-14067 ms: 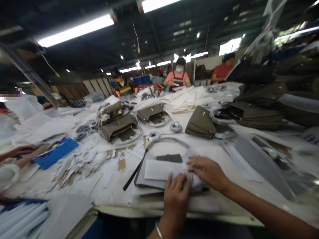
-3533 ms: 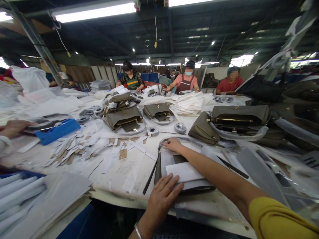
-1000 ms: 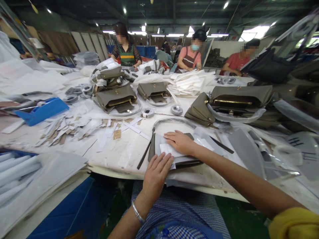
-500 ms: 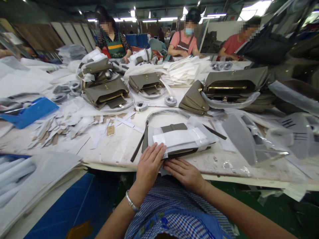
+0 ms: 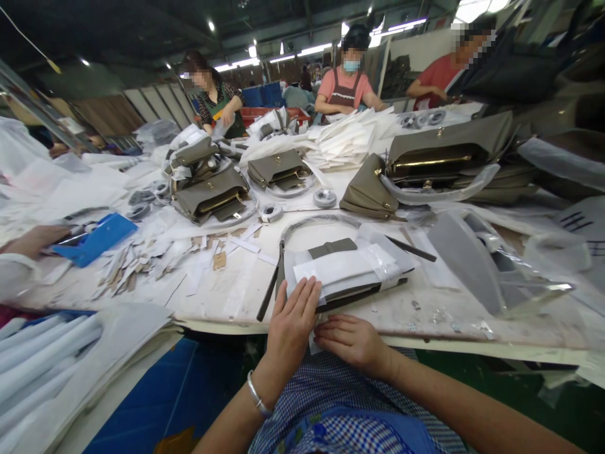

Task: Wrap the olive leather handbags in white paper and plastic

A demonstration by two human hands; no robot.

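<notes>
A dim, dark-roofed hall stretches away beyond the hands, with strip lights (image 5: pixel 314 49) glowing at the back. The pale table (image 5: pixel 401 321) spreads ahead of the hands and to both sides, its near edge just in front of the wearer's lap. Three co-workers (image 5: pixel 345 88) sit across it, well apart from the hands. Olive bags (image 5: pixel 449 142) lie ahead to the right and left, with a heap of white sheets (image 5: pixel 347 135) farther off between them. Directly ahead lies the partly wrapped bag (image 5: pixel 333 248), handle pointing away. The left hand (image 5: pixel 293 318) rests flat on its near left corner, fingers nearly together; the right hand (image 5: pixel 352 340) is curled at the table edge beside it, its grip impossible to tell. Left of the hands are a blue tray (image 5: pixel 101 239), paper scraps (image 5: pixel 137 268) and a small brown tag (image 5: pixel 220 260).
</notes>
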